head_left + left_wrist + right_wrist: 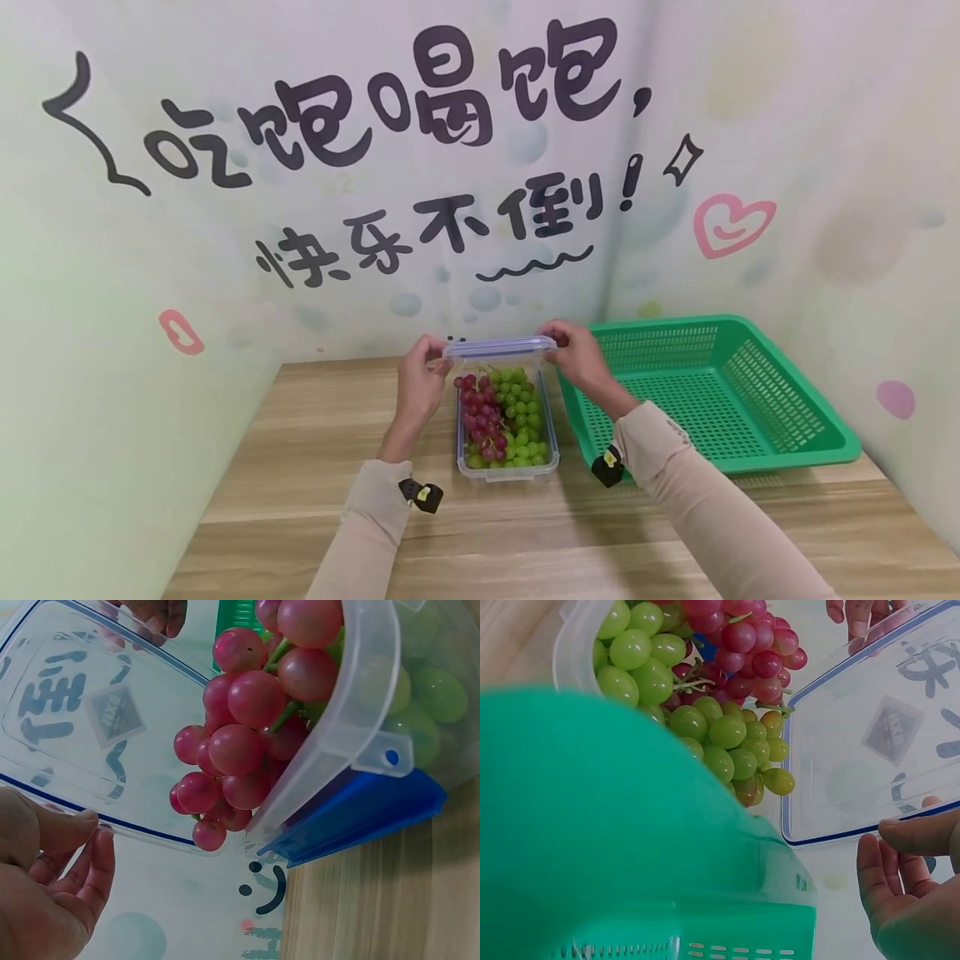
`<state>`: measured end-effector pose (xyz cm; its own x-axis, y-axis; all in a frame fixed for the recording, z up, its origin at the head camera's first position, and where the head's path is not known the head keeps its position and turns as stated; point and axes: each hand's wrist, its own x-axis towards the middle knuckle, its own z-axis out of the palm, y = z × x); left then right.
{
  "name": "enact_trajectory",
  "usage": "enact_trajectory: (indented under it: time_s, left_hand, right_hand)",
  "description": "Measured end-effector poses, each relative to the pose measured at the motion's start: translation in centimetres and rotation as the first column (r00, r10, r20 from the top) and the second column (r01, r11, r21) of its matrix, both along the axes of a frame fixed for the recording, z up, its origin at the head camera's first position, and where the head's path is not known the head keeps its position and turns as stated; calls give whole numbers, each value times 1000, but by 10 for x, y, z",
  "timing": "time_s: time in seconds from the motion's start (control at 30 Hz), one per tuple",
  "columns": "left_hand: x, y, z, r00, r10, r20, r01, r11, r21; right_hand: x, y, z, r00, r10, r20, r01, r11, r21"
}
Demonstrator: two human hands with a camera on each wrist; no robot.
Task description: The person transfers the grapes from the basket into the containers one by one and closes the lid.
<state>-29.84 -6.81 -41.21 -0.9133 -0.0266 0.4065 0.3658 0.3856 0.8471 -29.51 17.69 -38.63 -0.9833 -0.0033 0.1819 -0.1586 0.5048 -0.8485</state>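
A clear lid [500, 347] with a blue seal is held up over the far end of a clear plastic container [510, 473]. My left hand [420, 379] pinches the lid's left edge between thumb and fingers. On the opposite edge, my right hand [581, 358] pinches it the same way. Red grapes [482, 417] fill the container's left side, and green grapes [522, 408] lie along the right. In the left wrist view the lid [112, 712] stands tilted beside the red grapes [240, 750]; a square label shows on it. A blue side flap [360, 817] hangs open on the container.
A green perforated basket [795, 458] stands on the wooden table [300, 500], just right of the container and under my right forearm. Behind the table rises a pale wall [375, 317] with black lettering. Another wall [90, 417] borders the left side.
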Motion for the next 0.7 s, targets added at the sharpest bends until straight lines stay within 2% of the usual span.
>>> enact_trajectory:
  time_s: [0.17,0.43,0.57,0.7]
  left_hand:
    - [-1,1,-1,1000,5,-17,-5,1000,10]
    - [-1,-1,-8,999,-29,-34,29,1000,5]
    - [-1,-3,-11,999,-39,-24,39,999,-15]
    - [1,-5,-15,997,-73,-23,72,996,-44]
  right_hand:
    - [0,-1,0,1000,-5,-8,6,1000,16]
    - [2,-4,-3,1000,4,-28,-2,999,53]
    - [5,-5,-4,1000,26,-3,-26,997,76]
    - [8,-5,-5,997,63,48,-65,997,34]
